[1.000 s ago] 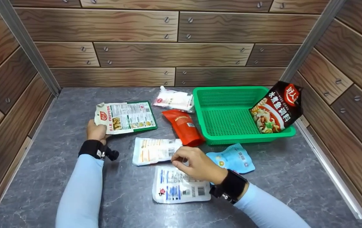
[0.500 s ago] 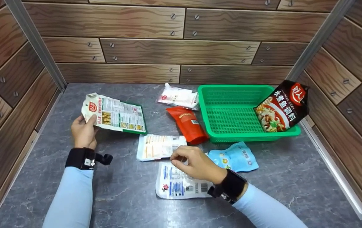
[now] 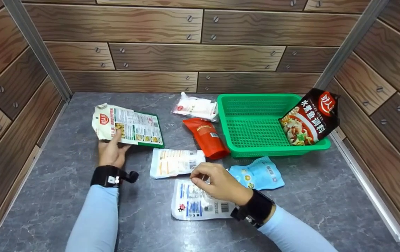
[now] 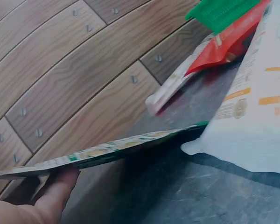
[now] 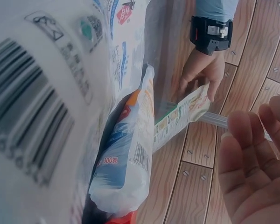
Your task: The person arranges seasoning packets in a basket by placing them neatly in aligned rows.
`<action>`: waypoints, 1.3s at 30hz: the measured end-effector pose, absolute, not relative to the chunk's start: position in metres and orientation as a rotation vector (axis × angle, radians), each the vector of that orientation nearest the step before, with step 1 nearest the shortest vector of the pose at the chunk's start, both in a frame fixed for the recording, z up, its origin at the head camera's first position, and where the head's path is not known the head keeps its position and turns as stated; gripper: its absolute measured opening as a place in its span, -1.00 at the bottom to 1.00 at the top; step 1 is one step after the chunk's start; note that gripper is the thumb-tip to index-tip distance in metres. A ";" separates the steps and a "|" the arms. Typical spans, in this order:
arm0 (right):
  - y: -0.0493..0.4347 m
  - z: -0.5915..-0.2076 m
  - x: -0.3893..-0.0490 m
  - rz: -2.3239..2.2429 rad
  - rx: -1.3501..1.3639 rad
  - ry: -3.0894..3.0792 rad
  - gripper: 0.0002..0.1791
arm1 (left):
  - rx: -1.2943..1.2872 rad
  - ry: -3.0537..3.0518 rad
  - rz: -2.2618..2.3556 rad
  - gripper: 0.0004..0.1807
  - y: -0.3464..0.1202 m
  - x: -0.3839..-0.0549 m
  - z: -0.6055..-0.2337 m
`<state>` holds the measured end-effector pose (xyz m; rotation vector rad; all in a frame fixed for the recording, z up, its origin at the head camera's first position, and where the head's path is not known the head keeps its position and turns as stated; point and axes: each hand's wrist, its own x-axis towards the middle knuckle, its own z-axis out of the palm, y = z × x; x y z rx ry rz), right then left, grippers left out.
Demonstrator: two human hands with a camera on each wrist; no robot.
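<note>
The left arm reaches in from the near left, and the left hand (image 3: 112, 155) pinches the near left edge of a green-edged white seasoning packet (image 3: 138, 127), thumb on top, fingers beneath, at the left of the grey marbled table (image 3: 144, 217). The right forearm slants in from the near right; the right hand (image 3: 217, 182), loosely curled around nothing, hovers palm-left over a blue-printed white packet (image 3: 196, 208), near an orange-printed one (image 3: 173, 163).
</note>
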<state>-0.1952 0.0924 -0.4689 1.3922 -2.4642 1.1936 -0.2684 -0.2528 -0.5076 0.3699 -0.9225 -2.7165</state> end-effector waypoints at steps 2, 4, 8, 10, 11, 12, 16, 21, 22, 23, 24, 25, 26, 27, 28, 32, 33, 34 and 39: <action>0.093 -0.469 -0.195 1.203 1.381 -2.478 -0.90 | 0.363 -0.939 -2.682 -0.40 -0.247 -0.270 -0.509; 0.094 -0.469 -0.195 1.215 1.375 -2.485 -0.89 | 0.388 -0.956 -2.638 -0.43 -0.242 -0.271 -0.509; 0.095 -0.469 -0.195 1.244 1.359 -2.491 -0.90 | 0.389 -0.936 -2.627 -0.51 -0.237 -0.272 -0.504; 0.096 -0.469 -0.196 1.257 1.350 -2.488 -0.92 | 0.350 -0.903 -2.664 -0.52 -0.235 -0.272 -0.500; 0.097 -0.469 -0.196 1.260 1.343 -2.489 -0.93 | 0.321 -0.894 -2.680 -0.52 -0.234 -0.272 -0.498; 0.097 -0.468 -0.197 1.265 1.337 -2.489 -0.93 | 0.295 -0.886 -2.694 -0.52 -0.233 -0.272 -0.496; 0.098 -0.467 -0.198 1.284 1.319 -2.494 -0.92 | 0.201 -0.897 -2.704 -0.52 -0.229 -0.271 -0.487; 0.102 -0.466 -0.200 1.302 1.285 -2.491 -0.92 | 0.127 -1.004 -2.652 -0.51 -0.222 -0.266 -0.473; 0.103 -0.465 -0.201 1.306 1.275 -2.489 -0.92 | 0.107 -1.027 -2.640 -0.51 -0.221 -0.264 -0.470; 0.104 -0.464 -0.201 1.305 1.262 -2.490 -0.92 | 0.084 -1.035 -2.637 -0.50 -0.219 -0.262 -0.466; 0.105 -0.464 -0.201 1.307 1.252 -2.491 -0.93 | 0.062 -1.047 -2.630 -0.50 -0.216 -0.260 -0.461; 0.106 -0.463 -0.202 1.317 1.239 -2.489 -0.93 | 0.037 -1.054 -2.625 -0.50 -0.214 -0.257 -0.456; 0.107 -0.462 -0.202 1.334 1.227 -2.483 -0.93 | 0.010 -1.064 -2.625 -0.50 -0.211 -0.255 -0.451; 0.107 -0.462 -0.203 1.357 1.213 -2.479 -0.93 | -0.017 -1.077 -2.623 -0.50 -0.208 -0.252 -0.445; 0.107 -0.456 -0.200 1.388 1.190 -2.480 -0.92 | -0.041 -1.089 -2.625 -0.51 -0.205 -0.249 -0.440; 0.107 -0.432 -0.191 1.542 1.027 -2.489 -0.90 | -0.177 -1.156 -2.644 -0.53 -0.190 -0.235 -0.423; 0.107 -0.427 -0.190 1.586 0.977 -2.485 -0.89 | -0.214 -1.175 -2.652 -0.53 -0.186 -0.231 -0.419; 0.108 -0.423 -0.190 1.623 0.922 -2.483 -0.87 | -0.248 -1.193 -2.664 -0.53 -0.182 -0.227 -0.416; 0.124 -0.436 -0.208 1.772 0.739 -2.389 -0.77 | -0.405 -1.316 -2.722 -0.54 -0.160 -0.206 -0.402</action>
